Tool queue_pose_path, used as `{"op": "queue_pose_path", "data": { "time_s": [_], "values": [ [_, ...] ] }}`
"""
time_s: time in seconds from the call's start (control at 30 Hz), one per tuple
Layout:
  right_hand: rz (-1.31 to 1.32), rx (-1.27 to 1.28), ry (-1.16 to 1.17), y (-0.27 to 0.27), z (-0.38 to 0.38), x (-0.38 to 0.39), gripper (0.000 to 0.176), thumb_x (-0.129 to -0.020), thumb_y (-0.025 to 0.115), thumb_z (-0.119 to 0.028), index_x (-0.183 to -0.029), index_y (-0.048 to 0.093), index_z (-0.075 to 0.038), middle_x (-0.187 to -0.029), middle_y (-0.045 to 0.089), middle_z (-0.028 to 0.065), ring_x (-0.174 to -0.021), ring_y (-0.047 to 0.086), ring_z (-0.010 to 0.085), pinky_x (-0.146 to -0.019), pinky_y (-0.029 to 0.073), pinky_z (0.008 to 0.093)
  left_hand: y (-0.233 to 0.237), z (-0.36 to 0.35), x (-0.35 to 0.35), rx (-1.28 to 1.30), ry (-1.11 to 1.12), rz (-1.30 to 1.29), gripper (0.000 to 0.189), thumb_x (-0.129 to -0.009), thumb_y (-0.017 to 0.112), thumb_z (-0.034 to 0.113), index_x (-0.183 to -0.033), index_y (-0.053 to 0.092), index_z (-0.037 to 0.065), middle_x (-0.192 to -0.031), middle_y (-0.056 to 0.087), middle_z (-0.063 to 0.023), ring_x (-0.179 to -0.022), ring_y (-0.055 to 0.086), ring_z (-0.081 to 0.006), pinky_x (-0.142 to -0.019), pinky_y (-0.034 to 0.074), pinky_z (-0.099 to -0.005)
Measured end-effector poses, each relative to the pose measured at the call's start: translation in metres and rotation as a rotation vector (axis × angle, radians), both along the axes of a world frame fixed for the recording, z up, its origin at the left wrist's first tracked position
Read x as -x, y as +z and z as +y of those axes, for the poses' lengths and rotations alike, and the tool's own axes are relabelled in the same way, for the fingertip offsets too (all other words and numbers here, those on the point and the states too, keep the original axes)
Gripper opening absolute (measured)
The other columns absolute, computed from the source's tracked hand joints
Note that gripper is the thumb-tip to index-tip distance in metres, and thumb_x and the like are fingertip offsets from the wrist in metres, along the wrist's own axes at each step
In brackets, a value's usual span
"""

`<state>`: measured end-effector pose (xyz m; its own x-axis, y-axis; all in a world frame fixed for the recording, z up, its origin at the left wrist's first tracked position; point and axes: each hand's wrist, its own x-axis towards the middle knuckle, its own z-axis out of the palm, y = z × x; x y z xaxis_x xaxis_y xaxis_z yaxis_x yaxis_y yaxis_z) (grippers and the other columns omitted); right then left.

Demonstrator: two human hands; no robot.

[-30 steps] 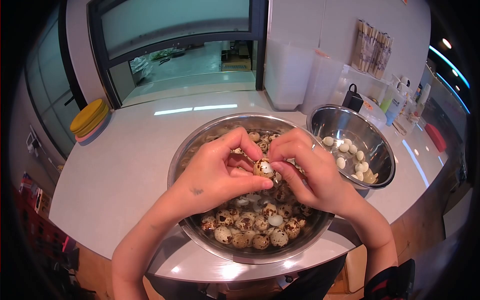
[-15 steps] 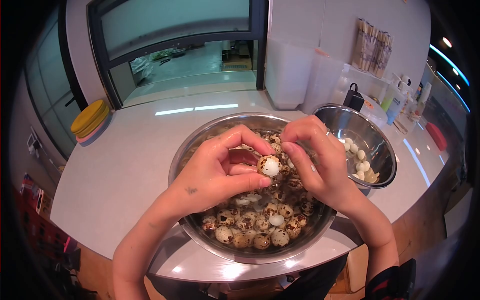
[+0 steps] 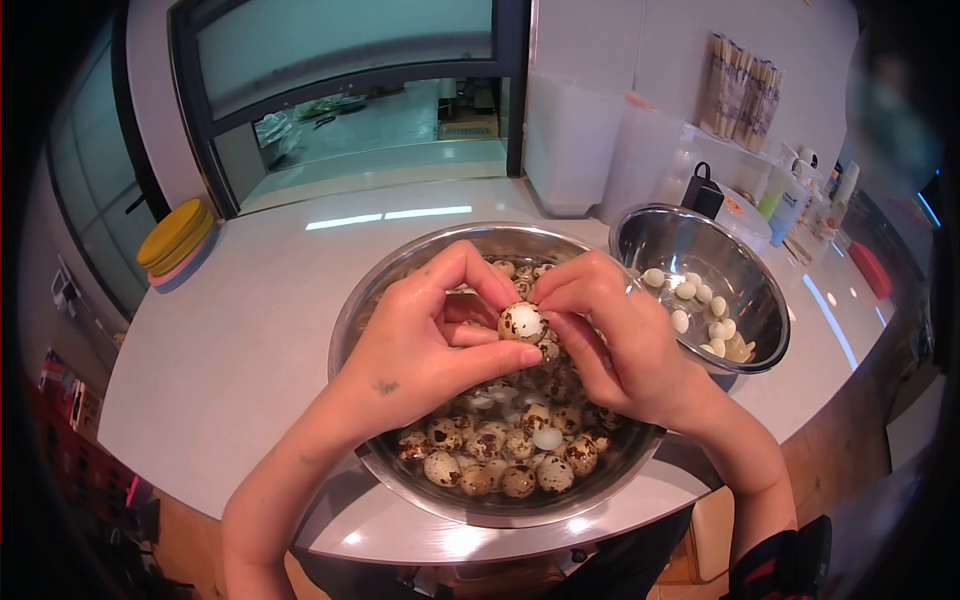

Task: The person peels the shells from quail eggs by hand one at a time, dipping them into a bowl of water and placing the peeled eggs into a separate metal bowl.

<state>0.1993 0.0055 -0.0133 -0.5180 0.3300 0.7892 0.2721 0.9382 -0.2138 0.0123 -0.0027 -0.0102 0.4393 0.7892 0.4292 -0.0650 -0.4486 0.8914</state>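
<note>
Between the fingertips of my left hand (image 3: 425,330) is a quail egg (image 3: 523,322), its speckled shell partly off so that white shows on top. My right hand (image 3: 620,335) pinches at the egg's right side, thumb and fingertips touching the shell. Both hands are above a large steel bowl (image 3: 345,345) of water. Many speckled quail eggs (image 3: 518,478) lie in it, with loose bits of shell (image 3: 547,438) among them. A smaller steel bowl (image 3: 625,230) behind my right hand holds several peeled white eggs (image 3: 685,290).
Yellow and pink round items (image 3: 178,238) are stacked at the table's left. Behind the bowls stand a white plastic bin (image 3: 568,150), a black box-shaped object (image 3: 703,192) and bottles (image 3: 785,205). Wrapped chopsticks (image 3: 742,95) hang on the wall. The table's front edge runs just below the large bowl.
My right hand has moved left and down onto the egg, where before it was apart from it. The egg is turned slightly in my left fingers.
</note>
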Motion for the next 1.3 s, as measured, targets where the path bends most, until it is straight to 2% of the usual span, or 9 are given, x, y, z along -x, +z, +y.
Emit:
{"op": "queue_pose_path", "data": {
  "time_s": [0.53,0.63,0.77,0.87,0.93,1.0,1.07,1.13,1.3],
  "values": [
    [0.067,0.004,-0.148,-0.009,0.007,0.002,0.010,-0.076,0.051,0.001,-0.085,0.047,0.002,-0.081,0.048,0.0151,-0.072,0.051,0.0319,-0.062,0.042,0.0392,-0.001,-0.002,0.005,0.078,-0.044,-0.001,0.034,-0.072,0.067,-0.004,-0.100,0.048,-0.001,-0.100,0.051,-0.0066,-0.085,0.055,-0.0096,-0.073,0.048,-0.0198],
    [0.100,-0.021,-0.060,-0.017,0.013,0.005,0.011,-0.081,0.050,-0.007,-0.088,0.046,0.002,-0.082,0.046,0.0160,-0.075,0.049,0.0330,-0.064,0.041,0.0397,-0.006,-0.001,0.005,0.113,0.067,-0.046,0.041,-0.066,0.071,0.012,-0.099,0.049,0.001,-0.098,0.055,-0.0079,-0.087,0.055,-0.0116,-0.068,0.046,-0.0200],
    [0.115,0.050,0.018,-0.021,0.016,0.011,0.019,-0.080,0.051,-0.012,-0.088,0.044,0.003,-0.088,0.044,0.0196,-0.081,0.048,0.0341,-0.067,0.040,0.0410,-0.038,0.040,0.027,-0.015,-0.015,-0.098,0.050,-0.067,0.074,0.023,-0.100,0.042,0.003,-0.098,0.051,-0.0073,-0.089,0.054,-0.0147,-0.078,0.044,-0.0255],
    [0.083,0.008,0.052,-0.017,0.016,0.012,0.018,-0.078,0.052,-0.011,-0.087,0.045,0.003,-0.087,0.044,0.0189,-0.080,0.049,0.0335,-0.066,0.040,0.0405,-0.017,0.017,0.038,0.043,0.081,0.130,0.034,-0.081,0.058,0.006,-0.112,0.047,-0.001,-0.110,0.052,-0.0128,-0.099,0.051,-0.0194,-0.087,0.040,-0.0315],
    [0.107,-0.044,0.027,-0.025,0.024,0.016,0.019,-0.076,0.053,-0.009,-0.087,0.046,0.004,-0.086,0.045,0.0188,-0.078,0.049,0.0330,-0.065,0.041,0.0399,-0.035,0.042,0.033,-0.032,-0.108,0.002,0.045,-0.069,0.071,0.022,-0.099,0.043,0.002,-0.097,0.051,-0.0088,-0.091,0.052,-0.0144,-0.080,0.041,-0.0253],
    [0.184,-0.113,0.033,-0.028,0.028,0.020,0.016,-0.072,0.056,-0.007,-0.081,0.048,0.004,-0.082,0.047,0.0197,-0.074,0.050,0.0353,-0.064,0.042,0.0411,-0.013,0.012,0.027,0.108,0.054,0.106,0.033,-0.080,0.056,0.004,-0.111,0.046,0.000,-0.112,0.050,-0.0125,-0.099,0.050,-0.0195,-0.088,0.040,-0.0320],
    [0.234,-0.097,-0.049,-0.029,0.030,0.025,0.017,-0.070,0.057,-0.007,-0.080,0.048,0.004,-0.077,0.049,0.0191,-0.070,0.052,0.0357,-0.061,0.042,0.0411,-0.019,0.023,0.038,0.058,-0.003,0.143,0.034,-0.080,0.054,0.003,-0.113,0.046,0.002,-0.114,0.049,-0.0118,-0.100,0.049,-0.0202,-0.088,0.039,-0.0328],
    [0.249,-0.145,-0.029,-0.022,0.020,0.021,0.022,-0.085,0.050,-0.024,-0.079,0.058,-0.004,-0.069,0.055,0.0142,-0.066,0.055,0.0330,-0.056,0.045,0.0405,-0.017,0.024,0.041,0.160,0.022,0.138,0.035,-0.080,0.054,0.004,-0.114,0.045,0.003,-0.114,0.049,-0.0118,-0.100,0.049,-0.0204,-0.089,0.039,-0.0333],
    [0.176,-0.108,0.019,-0.023,0.023,0.020,0.015,-0.077,0.054,-0.015,-0.080,0.052,-0.001,-0.071,0.052,0.0159,-0.067,0.054,0.0334,-0.058,0.043,0.0414,-0.012,0.013,0.032,0.087,0.107,0.222,0.033,-0.081,0.054,0.007,-0.112,0.046,0.005,-0.109,0.051,-0.0100,-0.100,0.048,-0.0194,-0.089,0.038,-0.0325]
  ]
}}
